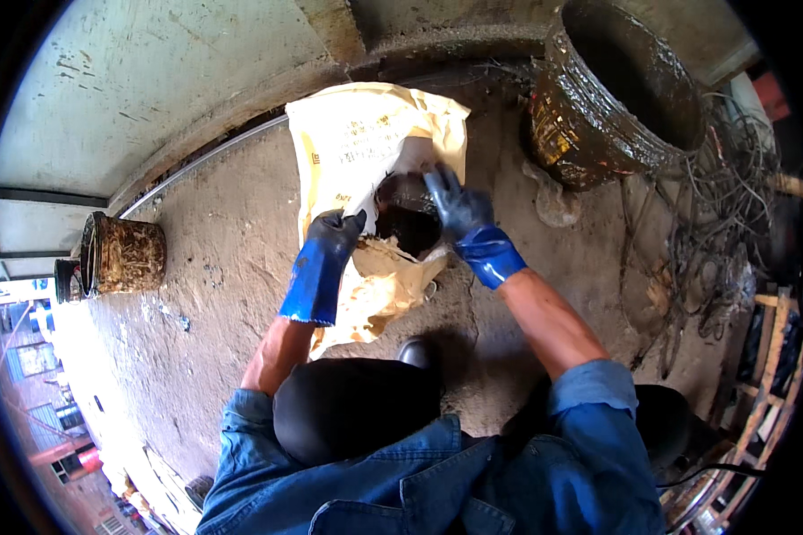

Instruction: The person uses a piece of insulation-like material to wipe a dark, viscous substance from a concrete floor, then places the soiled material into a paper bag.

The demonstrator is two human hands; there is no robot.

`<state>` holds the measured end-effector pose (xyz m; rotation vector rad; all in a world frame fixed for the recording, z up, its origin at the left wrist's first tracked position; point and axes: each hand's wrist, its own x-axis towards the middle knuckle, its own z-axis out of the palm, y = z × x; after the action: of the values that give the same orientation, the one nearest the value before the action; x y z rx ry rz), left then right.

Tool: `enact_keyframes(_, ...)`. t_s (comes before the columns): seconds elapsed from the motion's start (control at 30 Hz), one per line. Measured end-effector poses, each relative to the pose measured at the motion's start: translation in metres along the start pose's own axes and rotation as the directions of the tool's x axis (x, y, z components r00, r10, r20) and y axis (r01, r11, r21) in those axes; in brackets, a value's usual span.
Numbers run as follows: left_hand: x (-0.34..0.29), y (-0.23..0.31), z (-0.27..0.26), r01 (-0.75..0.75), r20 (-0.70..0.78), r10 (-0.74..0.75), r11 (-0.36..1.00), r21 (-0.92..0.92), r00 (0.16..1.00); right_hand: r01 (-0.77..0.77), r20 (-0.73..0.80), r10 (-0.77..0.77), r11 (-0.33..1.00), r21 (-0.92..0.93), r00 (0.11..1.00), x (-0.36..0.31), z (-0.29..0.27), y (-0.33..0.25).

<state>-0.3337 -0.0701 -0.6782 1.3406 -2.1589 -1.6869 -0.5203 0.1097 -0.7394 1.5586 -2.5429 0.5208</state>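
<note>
A large pale-yellow paper sack (335, 134) lies on the floor in front of me, torn open in its middle. Dark contents (417, 227) show through the hole; I cannot make out what they are. My left hand (335, 234), in a blue glove with dark fingers, pinches the torn edge at the hole's left side. On the right, my gloved right hand (459, 207) has its fingers stretched out over the sack's edge beside the hole, holding nothing visible. A crumpled part of the sack (379, 290) spreads toward my knees.
A big grime-coated bucket (580, 116) stands at the far right, with tangled wires (714, 214) beyond it. A smaller dirty bucket (129, 254) is at the left. Wooden pallet slats (767, 374) lie at the right rim. A light wall panel (178, 80) runs along the far side.
</note>
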Motion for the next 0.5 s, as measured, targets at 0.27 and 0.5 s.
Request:
enact_keyframes(0.27,-0.009,0.020,0.005,0.013,-0.043,-0.020,0.987,-0.162,0.999,0.016,0.058,-0.011,0.997,-0.075,0.998,0.016,-0.005,0.010)
enact_keyframes(0.5,0.005,-0.004,0.004,-0.031,-0.063,0.023,0.992,-0.120,0.998,0.122,-0.325,-0.085,0.988,0.094,0.942,0.024,0.005,0.019)
